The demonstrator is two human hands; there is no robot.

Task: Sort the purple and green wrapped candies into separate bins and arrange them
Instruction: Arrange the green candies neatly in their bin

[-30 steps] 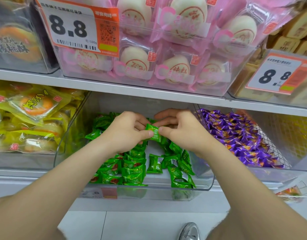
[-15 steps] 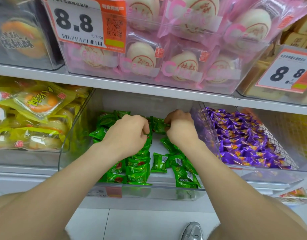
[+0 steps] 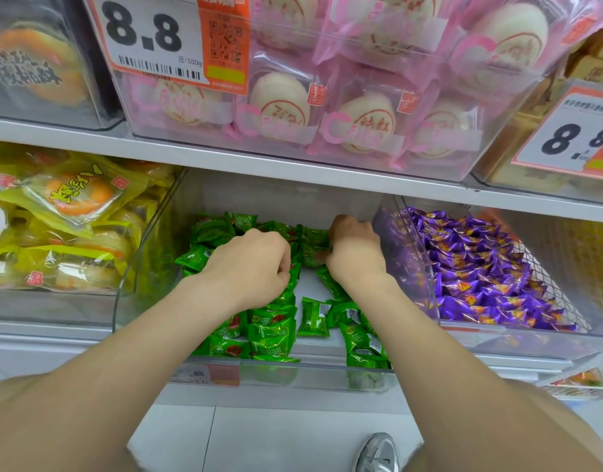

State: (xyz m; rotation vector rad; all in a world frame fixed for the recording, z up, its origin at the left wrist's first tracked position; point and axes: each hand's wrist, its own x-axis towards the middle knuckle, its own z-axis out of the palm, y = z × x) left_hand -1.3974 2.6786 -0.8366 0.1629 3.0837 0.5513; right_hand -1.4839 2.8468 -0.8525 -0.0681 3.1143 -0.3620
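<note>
left hand [image 3: 255,264]: fingers curled, tips hidden among green candies [image 3: 269,332], grasp cannot tell | right hand [image 3: 356,253]: fingers pinch green candy [image 3: 310,253] beside thumb | purple candies [image 3: 480,277]: well right of fingers

The price tag [image 3: 150,39] on the pink-pastry bin [image 3: 293,155] reads "8.8 元/500g"; the second tag [image 3: 572,137] on the right-hand bin [image 3: 531,190] reads "8.8".

Probably a shop: price tags [image 3: 147,35].

Your left grip [image 3: 249,267] and right grip [image 3: 356,253] are curling over green candies [image 3: 313,318] in the centre bin [image 3: 293,374]; purple candies [image 3: 480,267] are lying right.
</note>
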